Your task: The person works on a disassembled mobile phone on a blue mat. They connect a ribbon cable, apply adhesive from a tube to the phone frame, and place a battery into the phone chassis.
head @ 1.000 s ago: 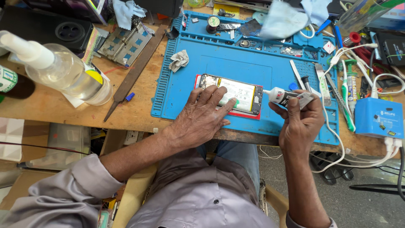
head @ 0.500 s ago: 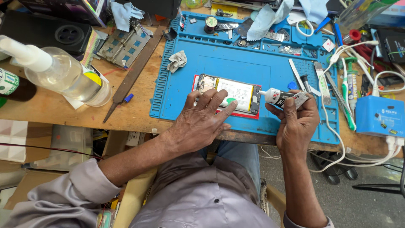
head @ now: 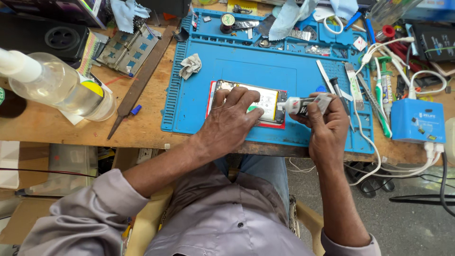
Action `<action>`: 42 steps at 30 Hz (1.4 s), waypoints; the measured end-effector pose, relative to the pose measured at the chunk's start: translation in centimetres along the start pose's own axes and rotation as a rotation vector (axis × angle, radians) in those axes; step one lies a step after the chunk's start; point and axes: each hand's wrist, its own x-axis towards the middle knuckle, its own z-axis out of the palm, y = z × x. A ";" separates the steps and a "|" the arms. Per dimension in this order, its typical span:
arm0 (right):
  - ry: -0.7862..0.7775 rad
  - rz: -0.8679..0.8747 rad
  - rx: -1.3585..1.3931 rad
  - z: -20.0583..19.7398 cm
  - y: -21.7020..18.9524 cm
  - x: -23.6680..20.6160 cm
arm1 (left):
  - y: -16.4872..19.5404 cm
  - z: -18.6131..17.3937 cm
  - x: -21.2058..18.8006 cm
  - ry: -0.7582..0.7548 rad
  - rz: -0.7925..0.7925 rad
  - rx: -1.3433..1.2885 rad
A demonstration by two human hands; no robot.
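An opened phone (head: 265, 101) with a red frame lies on the blue work mat (head: 246, 66) near the table's front edge. My left hand (head: 232, 118) presses flat on the phone, fingers spread over its left and middle part. My right hand (head: 327, 125) grips a small white and black glue tube (head: 303, 104), its nozzle pointing left and touching the phone's right end.
A clear squeeze bottle (head: 57, 87) lies at the left beside a long metal file (head: 140, 80). A crumpled cloth (head: 189, 65) sits on the mat. Tweezers, toothbrushes and tools (head: 369, 90) lie right of the mat, with a blue box (head: 417, 121) and white cables.
My right hand has brought the glue tube left until its nozzle meets the phone's right end. My left hand keeps pressing on the phone.
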 end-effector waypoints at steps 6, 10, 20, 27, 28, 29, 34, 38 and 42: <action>-0.099 -0.088 -0.369 -0.2 -0.5 0.2 | -0.4 0.5 0.2 0.032 0.040 -0.039; -0.123 -0.112 -0.495 0.1 -0.7 -0.3 | -0.2 0.1 -1.2 0.030 0.069 -0.005; -0.131 -0.234 -0.641 1.4 -1.0 -0.8 | -0.5 0.0 -2.4 0.020 0.061 0.039; -0.092 -0.243 -0.778 1.4 -0.4 -1.1 | -0.5 0.4 -2.5 0.015 0.049 0.019; -0.108 -0.281 -0.753 1.5 -0.3 -1.1 | -0.5 0.4 -2.6 0.012 0.047 0.016; -0.124 -0.320 -0.728 1.5 -0.3 -1.1 | -0.5 0.3 -2.6 0.010 0.046 0.015; -0.093 -0.288 -0.764 1.6 -0.3 -1.1 | -0.5 0.2 -2.5 0.011 0.044 0.011; -0.069 -0.242 -0.755 1.7 -0.2 -1.1 | -0.5 0.2 -2.5 0.007 0.040 0.010; -0.061 -0.234 -0.740 1.5 -0.1 -1.2 | -0.5 0.2 -2.5 0.012 0.042 0.019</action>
